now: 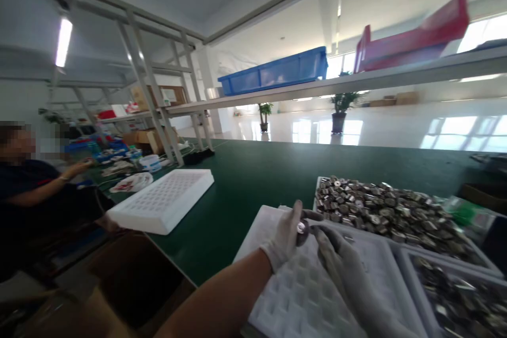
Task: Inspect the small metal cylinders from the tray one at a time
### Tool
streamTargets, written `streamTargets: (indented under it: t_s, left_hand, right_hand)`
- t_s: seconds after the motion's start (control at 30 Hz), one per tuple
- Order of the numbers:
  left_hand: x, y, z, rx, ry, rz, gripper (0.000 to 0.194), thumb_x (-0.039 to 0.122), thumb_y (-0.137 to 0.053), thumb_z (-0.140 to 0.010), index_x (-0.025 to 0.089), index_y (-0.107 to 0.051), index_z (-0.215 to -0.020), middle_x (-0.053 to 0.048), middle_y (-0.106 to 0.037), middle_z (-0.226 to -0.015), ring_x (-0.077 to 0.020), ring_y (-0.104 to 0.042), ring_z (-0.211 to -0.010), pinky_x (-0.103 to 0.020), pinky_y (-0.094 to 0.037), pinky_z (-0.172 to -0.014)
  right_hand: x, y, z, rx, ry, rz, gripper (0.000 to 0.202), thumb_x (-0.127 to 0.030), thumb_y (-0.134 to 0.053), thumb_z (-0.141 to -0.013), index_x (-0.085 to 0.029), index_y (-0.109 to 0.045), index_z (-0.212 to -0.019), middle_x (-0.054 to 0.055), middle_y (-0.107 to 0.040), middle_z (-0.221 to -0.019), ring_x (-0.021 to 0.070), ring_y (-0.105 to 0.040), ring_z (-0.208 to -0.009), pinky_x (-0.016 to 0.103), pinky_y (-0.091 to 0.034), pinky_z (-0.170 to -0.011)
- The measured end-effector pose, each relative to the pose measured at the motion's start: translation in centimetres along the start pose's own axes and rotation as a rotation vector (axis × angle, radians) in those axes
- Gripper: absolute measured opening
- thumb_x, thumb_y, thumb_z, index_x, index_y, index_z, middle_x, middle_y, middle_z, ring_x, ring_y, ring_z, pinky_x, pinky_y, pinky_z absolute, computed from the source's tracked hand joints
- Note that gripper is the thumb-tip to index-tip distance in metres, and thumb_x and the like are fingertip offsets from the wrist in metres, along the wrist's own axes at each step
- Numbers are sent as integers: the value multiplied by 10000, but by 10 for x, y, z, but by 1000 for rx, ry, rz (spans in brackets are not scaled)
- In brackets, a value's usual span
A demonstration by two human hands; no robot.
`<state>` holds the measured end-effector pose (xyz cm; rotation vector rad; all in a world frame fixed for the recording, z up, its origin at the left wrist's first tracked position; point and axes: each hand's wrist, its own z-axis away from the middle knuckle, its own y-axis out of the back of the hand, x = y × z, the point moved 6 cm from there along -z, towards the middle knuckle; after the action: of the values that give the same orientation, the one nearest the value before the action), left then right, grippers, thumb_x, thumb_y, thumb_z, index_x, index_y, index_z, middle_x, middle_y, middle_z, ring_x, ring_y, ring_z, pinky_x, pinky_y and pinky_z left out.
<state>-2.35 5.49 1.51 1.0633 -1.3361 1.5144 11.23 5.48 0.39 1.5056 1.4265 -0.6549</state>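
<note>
My table (253, 185) is long and dark green. Near its left edge lies a white foam tray (160, 199) full of little holes. Past it, by the far left corner, sit a crumpled bag (132, 181) and a small white tub (150, 161). A person (27, 179) in a dark top sits at that left side with an arm stretched out. Brown boxes (148, 139) stand behind. A shelf (336, 83) runs above the table's far edge. On it rest a blue bin (277, 71) and a red bin (412, 37). Two potted plants (340, 111) stand on the shiny floor beyond.
</note>
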Motion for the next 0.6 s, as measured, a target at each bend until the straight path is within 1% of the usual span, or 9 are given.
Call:
streamTargets:
  t_s: [0.07,0.1,0.17,0.23,0.33,0.37,0.43,0.53,0.6]
  left_hand:
    - [5,6,-3,-4,-22,16,772,846,-548,-884,106,-763,-923,79,-387,-507,-67,-279,-451,-229,-229,-475]
    - [6,7,-4,-5,-30,21,762,846,-576,-867,105,-755,-878,80,-383,-504,-63,-271,-448,-231,-211,-471]
    - [7,8,-2,5,-36,21,740,838,-619,-843,108,-727,-790,62,-437,-519,-59,-315,-452,-229,-223,-473]
    - [7,7,2,33,-36,17,717,826,-645,-831,116,-700,-750,31,-517,-555,-67,-394,-471,-225,-266,-482]
    - [6,5,5,70,-32,18,688,818,-665,-821,135,-667,-736,-4,-588,-608,-94,-485,-509,-236,-326,-494]
    - [6,4,6,78,-32,22,677,815,-671,-817,144,-652,-729,-1,-586,-605,-96,-484,-506,-240,-325,-489]
    - [7,2,7,96,-34,35,657,810,-695,-802,165,-615,-710,17,-559,-586,-91,-464,-493,-241,-312,-481]
    - [7,0,9,134,-26,65,653,814,-731,-765,182,-583,-700,25,-552,-587,-101,-490,-515,-242,-351,-501]
    - [5,-1,10,149,-19,82,662,822,-727,-759,176,-596,-690,14,-566,-588,-114,-516,-527,-254,-389,-522]
  right_hand:
    - [1,-2,2,-26,-30,-88,465,-656,-573,-941,-252,-790,-1023,96,-781,-922,295,-744,-941,384,-644,-817]
    - [-1,-5,4,-38,-39,-125,447,-642,-581,-938,-251,-787,-1005,93,-781,-901,288,-746,-915,375,-644,-805]
    - [-5,-13,5,-65,-54,-191,424,-593,-596,-944,-223,-784,-1026,98,-780,-892,277,-748,-883,369,-645,-804]
    - [-11,-20,6,-83,-55,-255,432,-532,-587,-957,-187,-770,-1142,121,-785,-1018,276,-755,-949,382,-644,-869]
    - [-15,-24,4,-88,-21,-317,477,-466,-572,-964,-185,-718,-1321,138,-718,-1324,290,-695,-1223,437,-563,-1083]
    - [-14,-23,3,-84,-7,-307,484,-457,-566,-967,-195,-710,-1348,133,-696,-1374,292,-663,-1287,456,-525,-1134]
    - [-10,-22,2,-77,13,-244,485,-445,-541,-988,-210,-705,-1378,124,-685,-1403,292,-636,-1333,480,-484,-1176]
    - [-2,-22,2,-82,32,-140,485,-420,-499,-1023,-230,-681,-1430,102,-690,-1402,287,-645,-1327,488,-478,-1182]
    - [2,-24,4,-92,49,-72,485,-403,-471,-1042,-242,-663,-1458,87,-708,-1374,283,-665,-1302,475,-509,-1157]
